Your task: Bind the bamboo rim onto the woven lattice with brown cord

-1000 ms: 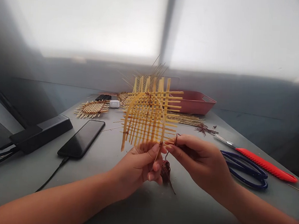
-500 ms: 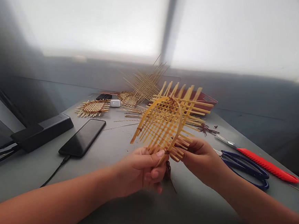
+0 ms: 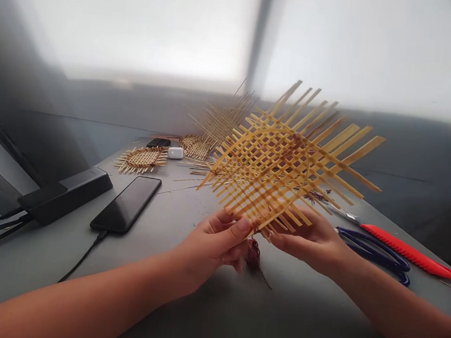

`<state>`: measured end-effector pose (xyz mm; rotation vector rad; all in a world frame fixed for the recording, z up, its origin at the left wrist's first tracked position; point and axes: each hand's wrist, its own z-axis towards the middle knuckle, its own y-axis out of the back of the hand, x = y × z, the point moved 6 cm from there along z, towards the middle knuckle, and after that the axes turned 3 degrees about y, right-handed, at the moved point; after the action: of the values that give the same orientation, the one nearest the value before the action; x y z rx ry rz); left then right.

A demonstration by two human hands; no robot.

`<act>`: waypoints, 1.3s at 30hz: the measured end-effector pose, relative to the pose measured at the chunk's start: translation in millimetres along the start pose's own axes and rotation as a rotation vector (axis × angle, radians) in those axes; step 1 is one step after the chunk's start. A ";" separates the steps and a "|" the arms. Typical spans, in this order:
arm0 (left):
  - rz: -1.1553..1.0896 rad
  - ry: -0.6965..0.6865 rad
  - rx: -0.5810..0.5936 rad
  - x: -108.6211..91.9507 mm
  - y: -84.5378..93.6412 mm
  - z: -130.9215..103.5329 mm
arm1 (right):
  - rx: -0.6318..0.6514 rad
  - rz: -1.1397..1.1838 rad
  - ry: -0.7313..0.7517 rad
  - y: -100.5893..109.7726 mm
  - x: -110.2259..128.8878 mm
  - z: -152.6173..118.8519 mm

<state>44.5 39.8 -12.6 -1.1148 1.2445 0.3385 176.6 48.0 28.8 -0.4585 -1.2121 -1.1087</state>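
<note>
A woven lattice of yellow strips (image 3: pixel 264 167) is held up over the table, tilted, with loose strip ends sticking out round it. A thin curved band runs across the weave. My left hand (image 3: pixel 220 241) pinches its lower edge between thumb and fingers. At the lower right edge, my right hand (image 3: pixel 309 238) grips the weave, with some fingers hidden behind the strips. A dark red bundle of thread (image 3: pixel 253 254) hangs or lies just below, between my hands; which of the two I cannot tell.
On the grey table (image 3: pixel 153 298) are a phone (image 3: pixel 127 205) with a cable, a black box (image 3: pixel 67 193), a white case (image 3: pixel 175 153), smaller woven pieces (image 3: pixel 144 157) and loose strips (image 3: pixel 221 122). Blue-handled scissors (image 3: pixel 375 248) and a red-handled tool (image 3: pixel 406 249) lie at the right.
The woven lattice has turned and opened out towards the right, showing more of its face. My right hand has shifted slightly right, still on the edge. Both hands keep their hold.
</note>
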 end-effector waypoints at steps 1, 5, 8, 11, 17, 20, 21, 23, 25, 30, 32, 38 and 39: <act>-0.004 -0.031 -0.014 -1.3 0.6 0.0 | 0.008 -0.026 0.027 0.2 2.7 -0.4; 0.009 -0.090 -0.082 -4.4 3.4 0.8 | -0.058 -0.124 0.108 2.3 7.2 -2.3; 0.074 -0.117 -0.100 -5.9 2.9 1.5 | -0.163 -0.171 0.112 4.7 4.7 -5.7; 0.174 -0.159 -0.078 -6.8 0.3 1.0 | -0.201 -0.198 0.084 3.1 1.7 -7.4; 0.266 -0.237 -0.120 -8.5 4.2 -2.3 | -0.224 -0.041 0.034 -3.6 0.7 -1.0; 0.307 -0.238 -0.155 -8.7 6.6 -2.8 | -0.219 0.045 0.018 -5.3 0.5 -0.2; 0.320 -0.234 -0.161 -8.6 6.9 -3.0 | -0.220 0.047 0.018 -5.2 0.6 -0.8; 0.334 -0.220 -0.166 -8.2 7.3 -3.7 | -0.222 0.038 0.017 -5.3 0.5 -2.6; 0.345 -0.209 -0.159 -8.4 7.0 -4.6 | -0.226 0.023 0.002 -5.5 -1.2 -4.2; 0.366 -0.176 -0.120 -11.2 3.7 -4.3 | -0.256 -0.012 -0.050 -3.9 -8.4 -4.1; 0.325 -0.132 -0.119 -10.8 3.3 -2.4 | -0.232 -0.004 -0.049 -4.3 -9.7 -2.8; 0.197 -0.089 -0.149 -8.5 7.9 2.3 | -0.183 0.014 -0.066 -5.4 -8.6 0.9; 0.173 -0.084 -0.147 -7.5 9.0 2.9 | -0.164 0.014 -0.060 -6.3 -7.9 1.8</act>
<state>36.8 49.0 -10.7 -1.1087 1.2600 0.6099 170.7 50.1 20.7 -0.6281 -1.1730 -1.1949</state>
